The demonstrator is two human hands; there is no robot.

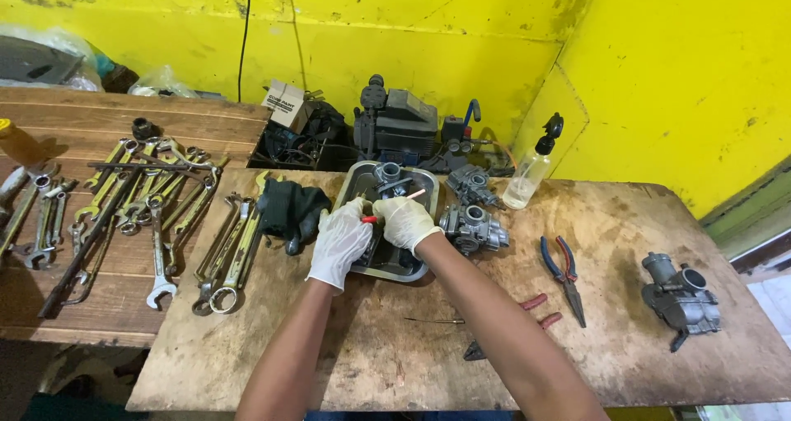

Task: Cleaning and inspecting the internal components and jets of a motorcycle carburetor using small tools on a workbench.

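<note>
**Gloved hands meet over the metal tray**

Both hands, in white gloves, sit together over the near half of a rectangular metal tray (350,184) that rests on a worn wooden surface (626,223). The left hand (339,241) curls over the tray's left side, fingers bent inward; the right hand (405,221) is closed around a thin tool with a red handle (370,219). What looks like its pale shaft runs up and to the right, past the right hand, toward the far right corner of the tray. The red end pokes out between the two hands, so the tool's long axis lies diagonally, near-left to far-right. The right hand clearly grips it; whether the left hand pinches the red end or holds some small part beneath it cannot be told, since the fingers hide it.

In the tray, just beyond the hands, lies a grey carburetor part (387,174). Just right of the tray sit two more carburetors (474,227), nearer the right hand. Farther right lie blue-and-red-handled pliers (563,273) and, well apart, another carburetor (680,297). A black rubber piece (290,211) lies just left of the tray, with rows of wrenches (156,215) beyond it. A clear spray bottle (531,170) stands behind.
</note>
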